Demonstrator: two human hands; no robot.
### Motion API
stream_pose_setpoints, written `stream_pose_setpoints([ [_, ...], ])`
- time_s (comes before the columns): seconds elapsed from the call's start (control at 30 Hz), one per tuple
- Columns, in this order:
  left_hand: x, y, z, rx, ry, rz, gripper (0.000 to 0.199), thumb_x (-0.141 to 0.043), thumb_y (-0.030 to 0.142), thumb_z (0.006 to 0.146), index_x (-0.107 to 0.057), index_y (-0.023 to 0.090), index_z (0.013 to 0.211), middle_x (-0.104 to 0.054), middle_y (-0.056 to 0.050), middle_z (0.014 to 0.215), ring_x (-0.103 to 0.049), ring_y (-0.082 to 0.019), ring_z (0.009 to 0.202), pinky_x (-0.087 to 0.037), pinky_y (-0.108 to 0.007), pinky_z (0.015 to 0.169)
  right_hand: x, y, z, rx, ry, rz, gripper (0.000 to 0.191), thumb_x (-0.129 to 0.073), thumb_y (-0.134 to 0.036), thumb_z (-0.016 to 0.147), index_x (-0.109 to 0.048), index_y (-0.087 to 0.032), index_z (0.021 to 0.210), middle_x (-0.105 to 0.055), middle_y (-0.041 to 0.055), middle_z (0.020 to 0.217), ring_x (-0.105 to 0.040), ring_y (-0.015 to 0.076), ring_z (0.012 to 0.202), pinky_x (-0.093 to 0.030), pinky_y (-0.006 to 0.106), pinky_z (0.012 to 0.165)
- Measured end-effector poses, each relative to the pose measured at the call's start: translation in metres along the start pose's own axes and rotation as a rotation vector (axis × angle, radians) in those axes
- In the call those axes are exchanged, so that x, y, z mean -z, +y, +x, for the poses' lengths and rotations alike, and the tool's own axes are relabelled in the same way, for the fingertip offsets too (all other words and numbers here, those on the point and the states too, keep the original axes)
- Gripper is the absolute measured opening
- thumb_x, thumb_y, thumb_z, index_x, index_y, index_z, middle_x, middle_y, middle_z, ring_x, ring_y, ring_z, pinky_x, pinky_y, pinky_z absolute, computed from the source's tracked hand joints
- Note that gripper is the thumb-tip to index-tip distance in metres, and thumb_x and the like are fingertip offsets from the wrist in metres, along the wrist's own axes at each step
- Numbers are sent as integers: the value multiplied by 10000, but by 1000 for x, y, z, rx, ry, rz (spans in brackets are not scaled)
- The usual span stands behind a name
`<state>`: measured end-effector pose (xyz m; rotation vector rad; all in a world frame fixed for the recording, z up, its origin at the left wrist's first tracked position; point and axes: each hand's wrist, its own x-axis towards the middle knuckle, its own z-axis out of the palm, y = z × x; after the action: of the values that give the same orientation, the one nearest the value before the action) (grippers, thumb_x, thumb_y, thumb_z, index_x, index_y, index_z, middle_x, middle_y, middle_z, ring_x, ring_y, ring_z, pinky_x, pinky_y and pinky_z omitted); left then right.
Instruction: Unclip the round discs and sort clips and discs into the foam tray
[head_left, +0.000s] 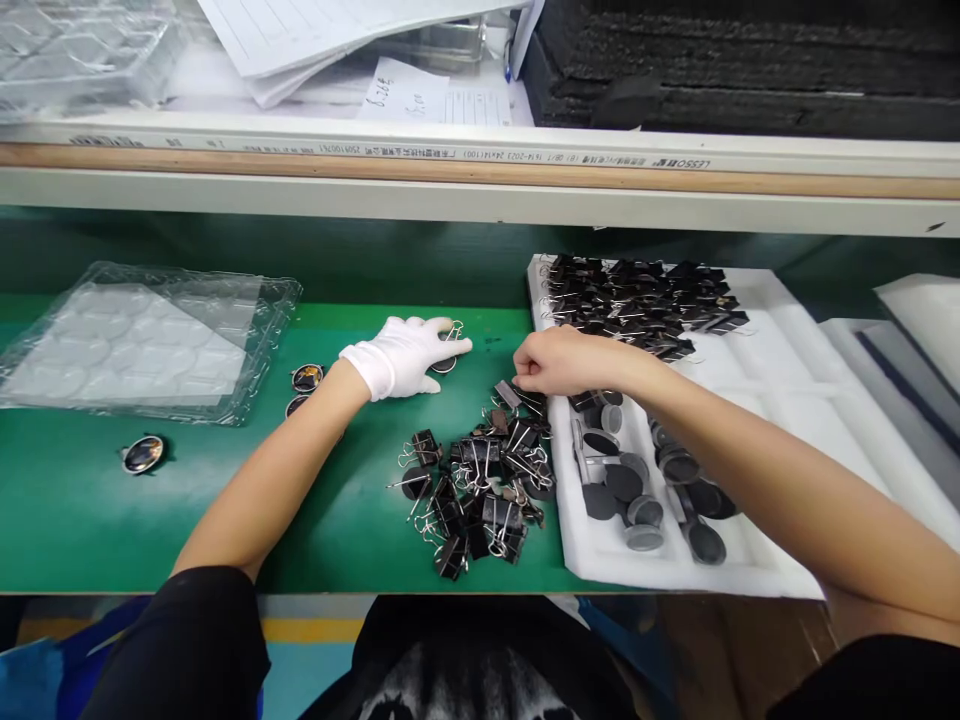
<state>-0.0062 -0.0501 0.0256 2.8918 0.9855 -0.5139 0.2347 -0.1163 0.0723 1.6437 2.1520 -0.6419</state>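
My left hand (405,357), in a white glove, has its fingers spread over the green table (217,510). Its fingertips touch a small round piece (444,365) with a silver wire clip at its top. My right hand (551,362) is bare, its fingers curled together beside the left edge of the white foam tray (566,500); what they hold, if anything, is hidden. Just below it lies a loose pile of black binder clips (480,455). More black clips (637,295) stand in rows at the back of the tray, and round grey and black discs (624,482) fill its front compartments.
Clear plastic trays (255,345) lie at the left. A round silver-rimmed piece (143,455) and another such piece (307,377) lie left of centre. A shelf edge (450,195) with papers (315,30) and black foam (750,60) crosses above.
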Motion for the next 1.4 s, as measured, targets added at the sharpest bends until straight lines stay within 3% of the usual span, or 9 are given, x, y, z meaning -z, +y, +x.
stream_pose_setpoints([
  [0.13,7,3,-8,149,-84,27,820,-705,533,920,-439,203,1622,-703,-204,1359,-676,-401,1198,-479,-465,961,-1,14,27,82,84,277,226,-620,-327,933,-707,-213,758,-719,48,780,-617,201,733,-418,328,676],
  [0.23,11,3,-16,241,-85,31,713,-697,537,926,-551,143,1502,-765,-191,1146,-719,-380,1064,-482,-421,871,-4,15,50,59,132,350,274,-593,-357,977,-762,-209,820,-748,80,824,-668,236,779,-462,350,705],
  [0.4,4,-3,-12,123,85,76,719,-789,578,853,-598,295,1486,-676,-165,1403,-657,-392,1194,-451,-415,873,-8,-4,69,-152,77,-9,248,-619,-301,996,-828,-168,990,-783,204,1035,-743,367,1020,-557,470,869],
  [0.5,-2,-6,-5,54,51,29,487,-683,582,942,-717,268,1312,-749,-132,1190,-699,-344,1082,-437,-394,833,-2,-10,70,-193,84,-87,308,-592,-200,978,-781,-94,1197,-746,263,1186,-720,405,1130,-567,507,951],
  [0.63,-6,-5,-1,111,98,36,504,-610,603,976,-762,156,1153,-753,-174,1080,-725,-357,1006,-433,-396,771,1,-15,88,-210,505,163,441,-418,-278,1058,-615,-150,1431,-643,240,1398,-616,416,1307,-506,581,1084],
  [0.7,-7,-4,0,116,98,41,512,-604,593,983,-754,146,1182,-750,-182,1105,-727,-359,1012,-439,-395,768,-4,-22,108,-290,606,353,488,-312,-422,1097,-593,-196,1426,-606,225,1448,-557,428,1374,-445,648,1131],
  [0.9,-11,-12,1,92,85,26,488,-622,587,982,-742,175,1216,-733,-156,1122,-724,-335,1008,-452,-379,783,-35,-33,157,-440,603,533,649,-231,-604,1073,-507,-228,1523,-457,221,1622,-369,425,1542,-278,718,1222],
  [1.1,-17,-24,8,104,95,-90,450,-644,517,990,-695,206,1312,-687,-133,1205,-691,-315,1076,-471,-370,846,-53,-21,148,-416,625,514,761,-118,-659,1062,-340,-249,1663,-376,197,1692,-262,386,1609,-190,694,1266],
  [1.4,-16,-14,27,77,120,-145,429,-669,464,995,-668,190,1325,-635,-142,1286,-637,-327,1168,-467,-379,927,-53,-23,143,-400,633,478,705,-53,-566,1094,-387,-232,1617,-398,196,1661,-265,370,1604,-198,695,1258],
])
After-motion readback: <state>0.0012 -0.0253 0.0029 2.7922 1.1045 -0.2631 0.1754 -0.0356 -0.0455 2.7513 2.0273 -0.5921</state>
